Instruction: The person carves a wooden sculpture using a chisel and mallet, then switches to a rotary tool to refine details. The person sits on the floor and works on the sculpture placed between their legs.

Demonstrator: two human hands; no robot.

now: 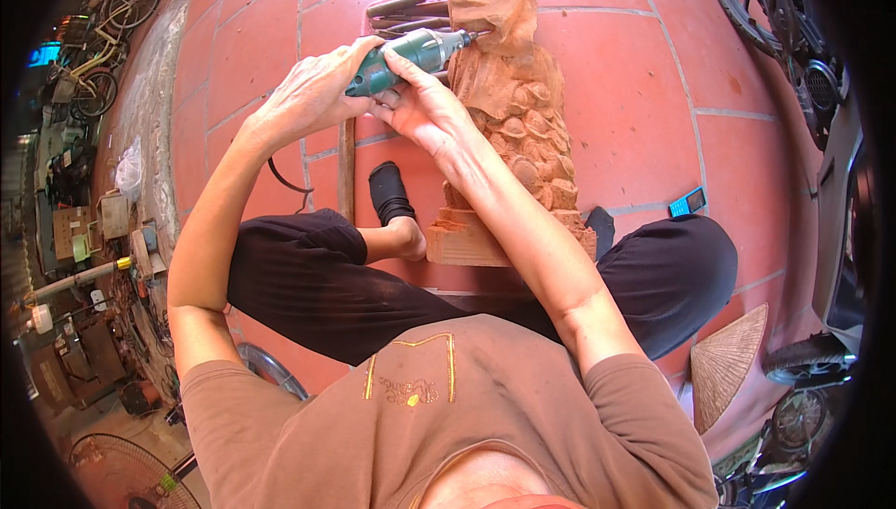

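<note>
Both my hands hold a green rotary tool [406,59] with a grey nose. My left hand [322,87] is wrapped round its rear end, and my right hand [420,110] grips it from the near side, thumb along the body. The thin bit points right and reaches a hollow in a carved wooden figure [515,131]; whether it touches the wood is too small to tell. The orange-brown carving has wavy folds at its far part, rounded lumps in its middle and a flat block base between my legs. My right forearm crosses over its near left side.
Several dark chisel-like tools [406,16] lie left of the carving, with a wooden stick [346,168] nearer. A blue keypad phone [688,202] rests beyond my right knee, a conical hat [728,369] at right. Motorbikes [803,52] line the right, bicycles [98,61] and clutter the left.
</note>
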